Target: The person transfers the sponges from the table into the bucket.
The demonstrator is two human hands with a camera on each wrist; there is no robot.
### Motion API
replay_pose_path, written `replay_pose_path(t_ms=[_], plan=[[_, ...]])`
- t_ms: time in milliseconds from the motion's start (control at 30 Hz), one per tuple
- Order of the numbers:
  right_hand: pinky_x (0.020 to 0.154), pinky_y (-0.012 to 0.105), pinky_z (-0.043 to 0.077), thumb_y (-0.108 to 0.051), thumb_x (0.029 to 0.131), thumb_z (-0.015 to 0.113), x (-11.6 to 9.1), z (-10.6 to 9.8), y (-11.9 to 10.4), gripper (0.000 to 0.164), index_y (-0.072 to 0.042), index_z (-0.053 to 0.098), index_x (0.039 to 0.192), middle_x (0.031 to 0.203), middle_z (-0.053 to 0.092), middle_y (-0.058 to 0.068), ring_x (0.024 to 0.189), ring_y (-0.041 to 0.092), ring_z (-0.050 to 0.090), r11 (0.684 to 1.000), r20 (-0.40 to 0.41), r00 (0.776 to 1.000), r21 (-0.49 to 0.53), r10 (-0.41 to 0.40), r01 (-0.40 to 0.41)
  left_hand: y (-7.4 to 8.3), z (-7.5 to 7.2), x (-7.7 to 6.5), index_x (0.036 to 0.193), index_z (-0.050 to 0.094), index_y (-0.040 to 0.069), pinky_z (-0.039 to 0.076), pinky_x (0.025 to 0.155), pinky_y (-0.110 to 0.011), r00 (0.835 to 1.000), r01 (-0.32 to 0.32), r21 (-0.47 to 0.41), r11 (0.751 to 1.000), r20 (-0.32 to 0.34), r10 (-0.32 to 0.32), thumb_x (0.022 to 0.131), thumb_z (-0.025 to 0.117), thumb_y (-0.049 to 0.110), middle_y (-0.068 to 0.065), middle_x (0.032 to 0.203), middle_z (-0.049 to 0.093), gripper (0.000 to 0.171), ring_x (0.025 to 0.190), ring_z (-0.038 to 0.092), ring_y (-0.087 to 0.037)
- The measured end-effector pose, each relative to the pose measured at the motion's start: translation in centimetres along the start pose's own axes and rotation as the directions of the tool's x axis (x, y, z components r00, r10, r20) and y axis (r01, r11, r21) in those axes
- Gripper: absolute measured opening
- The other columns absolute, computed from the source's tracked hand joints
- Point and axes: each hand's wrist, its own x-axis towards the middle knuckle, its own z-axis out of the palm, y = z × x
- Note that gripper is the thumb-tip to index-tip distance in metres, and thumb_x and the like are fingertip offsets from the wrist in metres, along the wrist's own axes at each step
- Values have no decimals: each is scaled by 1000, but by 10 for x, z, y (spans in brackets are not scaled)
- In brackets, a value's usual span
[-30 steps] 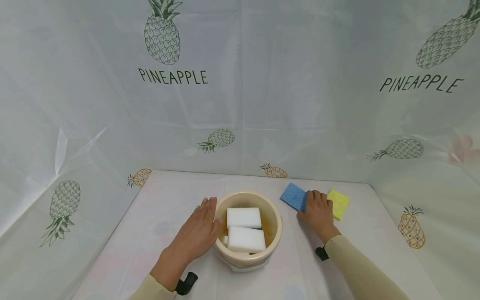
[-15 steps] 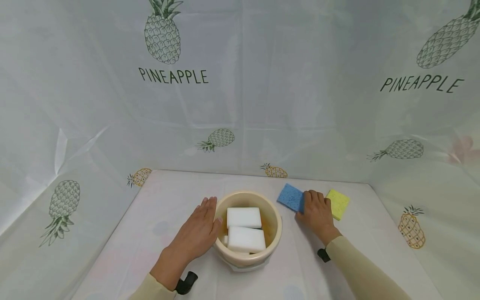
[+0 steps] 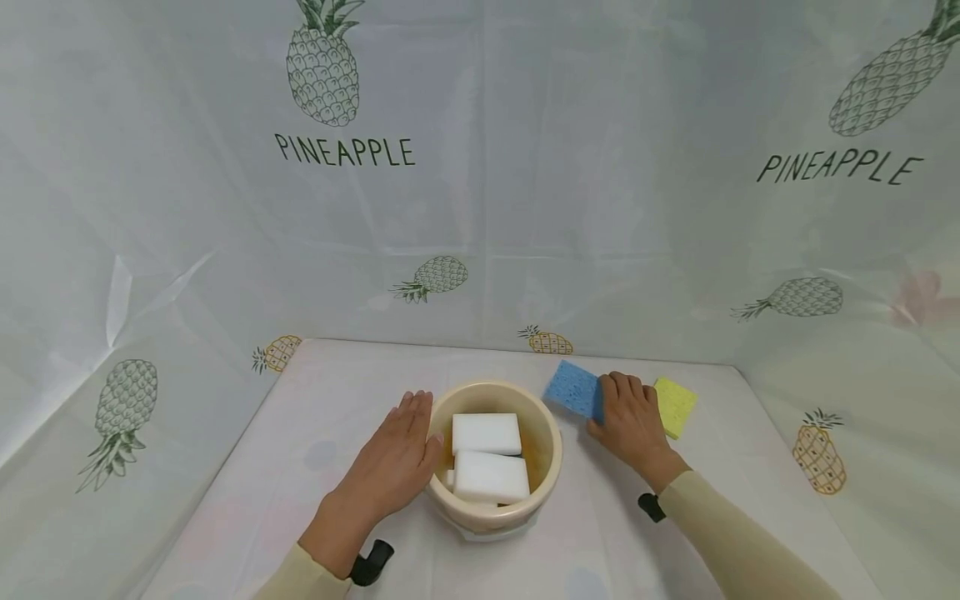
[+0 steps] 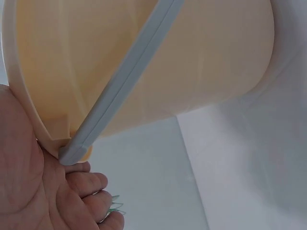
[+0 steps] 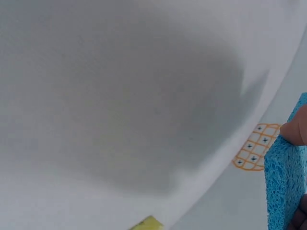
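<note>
A cream bucket (image 3: 557,450) with a grey handle (image 4: 124,76) stands on the table. Two white sponge blocks (image 3: 486,433) lie inside it, one nearer and one farther. My left hand (image 3: 393,462) rests flat along the bucket's left rim, fingers straight and together. To the right of the bucket, my right hand (image 3: 633,421) pinches a blue sponge (image 3: 573,389) by its right side. The right wrist view shows the thumb (image 5: 295,128) on one face of the sponge, raised above the table with a shadow below.
A yellow sponge (image 3: 675,406) lies on the table just right of my right hand. A pale patterned cloth covers the table (image 3: 360,367). Plastic sheeting (image 3: 562,208) printed with pineapples hangs behind and at both sides.
My right hand has lifted the blue sponge and shifted it slightly left, toward the bucket. The left hand stays at the rim; the yellow sponge has not moved.
</note>
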Motion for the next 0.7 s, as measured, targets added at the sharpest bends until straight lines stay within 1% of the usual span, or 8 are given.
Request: replay_pose_path(t_ms=[233,367,467,533,700], plan=[[89,57,47,-40,80,85,2,-13,-1,75,3,49,130,127,56,22,114,41,52,997,-76,994,-23,-74,72,2,-2,0,163,28,-6,22,132,-53,1000,-3,49,999,-2,3,113,41,35,-23,171,30,66,162,22,-38],[84,57,48,-41,78,85,4,-22,-3,76,4,51,129,123,58,23,110,42,54,993,-146,982,-23,-117,115,2,-2,0,164,28,-6,21,132,-53,1000,-2,51,999,-1,2,113,41,35,-23,171,30,66,162,21,-38],[83,58,47,-41,77,85,7,-34,-6,76,6,54,129,123,59,25,110,44,55,990,-192,971,-4,-139,141,2,-2,0,164,28,-6,22,132,-53,1000,-1,44,999,1,1,113,41,34,-23,171,29,66,162,21,-38],[84,59,47,-41,77,84,10,-43,-11,76,6,54,130,125,59,25,111,44,55,989,-204,968,10,-144,149,2,-2,0,164,28,-6,21,132,-52,1000,1,38,999,1,-1,113,40,34,-23,171,29,66,162,21,-37],[90,59,46,-42,81,81,16,-72,-29,76,4,54,135,132,58,24,119,44,54,988,-175,976,60,-132,144,1,-2,0,164,28,-6,22,132,-52,1000,-4,34,999,2,3,113,39,33,-23,171,29,65,162,21,-38]])
